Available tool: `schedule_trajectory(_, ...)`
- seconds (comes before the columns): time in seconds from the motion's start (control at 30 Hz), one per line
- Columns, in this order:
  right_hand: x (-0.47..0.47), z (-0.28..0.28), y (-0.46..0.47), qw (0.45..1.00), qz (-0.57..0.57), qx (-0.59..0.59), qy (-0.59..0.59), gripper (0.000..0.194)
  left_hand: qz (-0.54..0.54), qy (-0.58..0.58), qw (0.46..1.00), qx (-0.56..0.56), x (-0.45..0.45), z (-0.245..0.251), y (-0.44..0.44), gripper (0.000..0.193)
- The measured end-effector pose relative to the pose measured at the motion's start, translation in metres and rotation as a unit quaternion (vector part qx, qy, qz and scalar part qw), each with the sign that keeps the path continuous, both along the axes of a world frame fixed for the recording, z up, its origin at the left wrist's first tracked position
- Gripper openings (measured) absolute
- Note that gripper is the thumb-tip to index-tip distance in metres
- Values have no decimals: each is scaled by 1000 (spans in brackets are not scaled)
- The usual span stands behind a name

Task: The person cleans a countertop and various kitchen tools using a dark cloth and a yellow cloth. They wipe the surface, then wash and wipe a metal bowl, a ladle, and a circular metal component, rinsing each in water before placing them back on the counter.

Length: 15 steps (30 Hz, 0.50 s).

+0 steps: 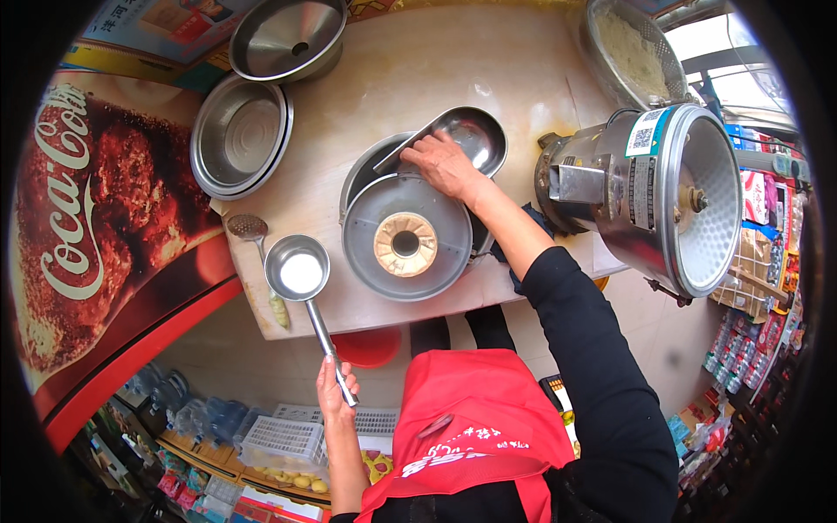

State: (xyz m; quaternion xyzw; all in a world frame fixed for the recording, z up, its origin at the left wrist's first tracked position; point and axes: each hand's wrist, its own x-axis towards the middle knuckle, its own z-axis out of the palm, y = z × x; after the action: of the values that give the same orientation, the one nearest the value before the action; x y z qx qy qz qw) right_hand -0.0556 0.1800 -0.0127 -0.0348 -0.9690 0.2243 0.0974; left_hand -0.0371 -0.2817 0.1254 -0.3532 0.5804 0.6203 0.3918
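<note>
My left hand [337,386] grips the handle of a stainless-steel ladle [288,269], held over the table's front left. The white patch in its cup may be liquid or glare. My right hand [446,165] curls over the edge of a tilted, rounded steel pan [480,134] with one straight side; part of that edge is hidden under my fingers. Just below this hand lies a round grey disc [359,242] with a tan, ridged ring [389,260] around its central hole. Behind the disc shows the rim of a larger steel vessel [356,173].
A steel grinding machine [601,173] with an open bowl stands right. Stacked basins [245,137] and a holed steel bowl [288,39] sit at left. A skimmer [248,227] lies beside the ladle. A perforated basin [631,55] holds pale, crumbly material. A red-edged cooler [131,196] borders the table.
</note>
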Motion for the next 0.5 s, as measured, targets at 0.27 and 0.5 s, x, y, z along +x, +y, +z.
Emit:
schedule_trajectory(0.27, 54, 9, 13, 965, -247, 38, -81, 13, -18, 25, 999, 19, -8, -30, -16, 33)
schedule_trajectory(0.5, 87, 60, -88, 890, -262, -367, -65, 34, -153, 112, 979, -79, -52, -122, -24, 47)
